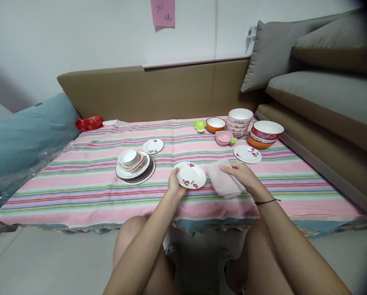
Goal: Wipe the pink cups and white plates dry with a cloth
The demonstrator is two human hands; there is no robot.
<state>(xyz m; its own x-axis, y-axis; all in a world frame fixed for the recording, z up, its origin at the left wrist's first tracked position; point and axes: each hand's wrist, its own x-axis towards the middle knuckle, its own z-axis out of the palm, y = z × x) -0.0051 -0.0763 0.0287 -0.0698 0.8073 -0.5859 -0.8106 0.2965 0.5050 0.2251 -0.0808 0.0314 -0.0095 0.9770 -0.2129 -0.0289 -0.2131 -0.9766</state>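
In the middle of the head view, my left hand (175,184) grips the left edge of a white plate (191,174) with red flowers, its thumb on the rim and its fingers underneath. A pale pink cloth (225,182) hangs from my right hand (240,173), just right of the plate and apart from it. Another flowered plate (247,154) lies flat beyond my right hand. A small flowered plate (153,146) rests farther back, left of centre. Beside it stands a stack of dark-rimmed plates (142,174) with small white bowls (128,157) on top.
At the back right are stacked bowls (240,114), red and orange bowls (268,129), an orange bowl (216,125), a green dish (199,125) and pink dishes (224,137). Red plastic (89,123) lies back left. Cushions (321,90) border the striped cloth (88,180) on the right.
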